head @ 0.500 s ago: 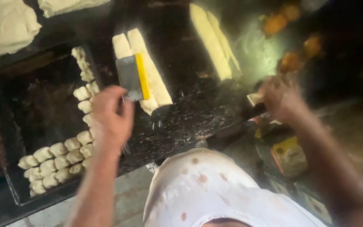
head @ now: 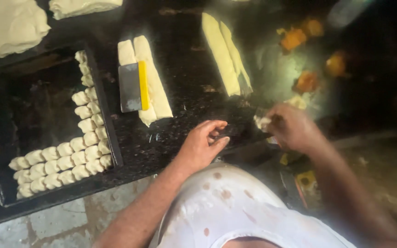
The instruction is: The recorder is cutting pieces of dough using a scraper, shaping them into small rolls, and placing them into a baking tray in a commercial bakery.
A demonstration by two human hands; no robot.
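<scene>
My left hand (head: 202,146) hovers over the near edge of the dark speckled counter (head: 184,87), fingers loosely curled and holding nothing. My right hand (head: 290,126) is at the counter's near right edge, fingers closed around a small pale piece of dough (head: 261,122). A metal scraper with a yellow handle (head: 133,86) lies across two long dough strips (head: 155,87), apart from both hands. Two more long dough strips (head: 226,53) lie further right.
A black tray (head: 109,133) at the left holds several small dough pieces (head: 60,163) in rows. Large dough sheets (head: 5,25) lie at the far left. Orange lumps (head: 306,82) sit at the far right. Below the counter is a tiled floor (head: 60,216).
My left hand has left the scraper and moved right toward the counter's near edge. My right hand has shifted slightly and grips a dough bit. The camera view has moved.
</scene>
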